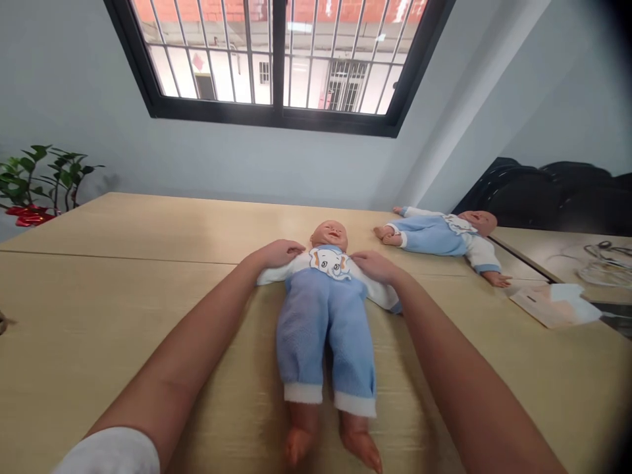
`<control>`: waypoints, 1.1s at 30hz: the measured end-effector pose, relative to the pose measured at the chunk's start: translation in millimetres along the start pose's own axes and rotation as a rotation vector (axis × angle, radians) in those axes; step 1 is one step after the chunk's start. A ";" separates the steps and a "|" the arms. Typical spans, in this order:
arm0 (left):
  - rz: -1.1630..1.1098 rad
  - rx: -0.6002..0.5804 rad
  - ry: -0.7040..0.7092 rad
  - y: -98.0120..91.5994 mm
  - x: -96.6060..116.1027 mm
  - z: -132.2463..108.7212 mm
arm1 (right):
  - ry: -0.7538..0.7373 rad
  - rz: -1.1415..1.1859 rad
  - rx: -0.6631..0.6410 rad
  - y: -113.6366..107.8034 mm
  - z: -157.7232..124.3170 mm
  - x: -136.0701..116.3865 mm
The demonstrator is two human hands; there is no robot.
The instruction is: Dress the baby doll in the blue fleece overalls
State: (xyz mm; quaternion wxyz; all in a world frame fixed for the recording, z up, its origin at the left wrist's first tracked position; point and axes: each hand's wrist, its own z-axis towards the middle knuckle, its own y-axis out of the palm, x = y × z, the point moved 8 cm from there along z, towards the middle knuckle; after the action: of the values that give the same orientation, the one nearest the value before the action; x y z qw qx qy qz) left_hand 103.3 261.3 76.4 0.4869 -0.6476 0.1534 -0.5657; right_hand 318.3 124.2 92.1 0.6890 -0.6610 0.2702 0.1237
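A baby doll [326, 316] in a blue and white outfit with an elephant face on the chest lies on its back on the wooden table [148, 316], feet toward me. My left hand [281, 251] rests at the doll's shoulder on the left side, its fingers bent over the white sleeve. At the opposite shoulder, my right hand [376, 265] touches the other white sleeve with its fingers curled. Both hands look closed on the sleeve cloth near the doll's neck; the fingertips are partly hidden.
A second doll [434, 234] in similar clothes lies at the back right. Near the right edge are a white and tan packet [553, 304] and white cables [607, 260]. Black chairs [553, 194] stand behind; a potted plant [44, 178] is at left.
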 end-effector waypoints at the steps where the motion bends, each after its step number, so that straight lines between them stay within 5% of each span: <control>1: -0.019 -0.058 0.012 4.3 0.9 8.3 | -0.023 0.012 -0.067 3.4 6.9 -1.9; 7: -0.099 -0.257 0.048 4.6 3.0 18.4 | -0.060 0.127 -0.414 9.5 11.3 -3.6; 11: -0.107 -0.218 0.117 2.0 18.3 19.6 | -0.063 0.292 -0.543 17.0 1.2 -11.8; 18: 0.154 -0.027 0.141 6.0 14.0 16.0 | -0.087 0.055 -0.134 18.3 7.3 4.7; 27: 0.346 0.069 0.274 8.2 22.4 10.1 | -0.160 -0.265 0.183 4.5 -1.9 0.1; 33: 0.552 0.231 0.282 1.6 30.0 2.5 | -0.190 -0.384 0.133 10.4 -3.3 0.0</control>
State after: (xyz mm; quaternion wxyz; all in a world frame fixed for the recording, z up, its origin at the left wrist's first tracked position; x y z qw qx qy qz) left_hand 115.5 239.2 92.9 0.6660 -0.4373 0.3241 -0.5101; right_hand 312.1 121.9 83.4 0.7643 -0.6389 0.0807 0.0339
